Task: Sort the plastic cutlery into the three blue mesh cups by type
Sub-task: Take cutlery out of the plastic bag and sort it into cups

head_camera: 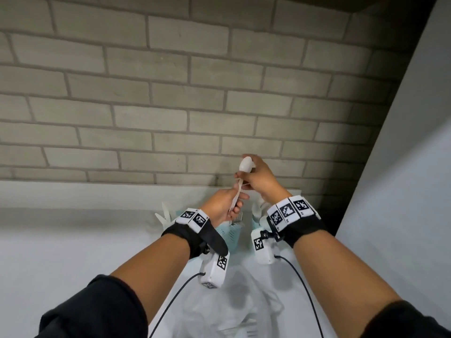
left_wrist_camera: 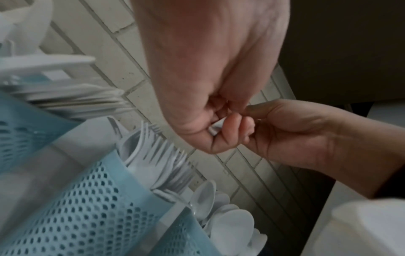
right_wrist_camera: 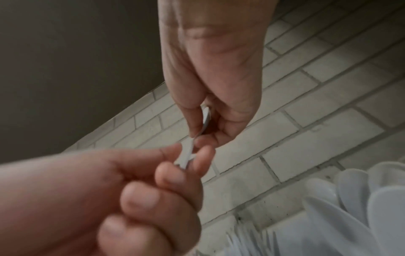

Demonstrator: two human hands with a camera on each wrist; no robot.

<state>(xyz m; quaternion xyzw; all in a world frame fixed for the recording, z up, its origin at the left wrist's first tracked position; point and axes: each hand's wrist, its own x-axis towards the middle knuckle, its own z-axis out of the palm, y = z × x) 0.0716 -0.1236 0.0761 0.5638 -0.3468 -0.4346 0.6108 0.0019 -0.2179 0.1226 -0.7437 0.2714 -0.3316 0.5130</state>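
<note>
Soft, even light on the brick wall (head_camera: pixel 170 93), dimming toward its right corner; wrist views blurred, the wall's lines bowed.

White plastic spoon (head_camera: pixel 244 165), smooth with a faint sheen. Blue plastic cups (left_wrist_camera: pixel 94 213), matt, punched with mesh holes. Forks (left_wrist_camera: pixel 162 155) and spoons (left_wrist_camera: pixel 228 223) inside: thin white plastic, slightly translucent. Matt, rough-looking grey brick wall (head_camera: pixel 170 93). Clear, crinkled glossy plastic bag (head_camera: pixel 234 306). Black cloth wrist straps (head_camera: pixel 185 237).
</note>
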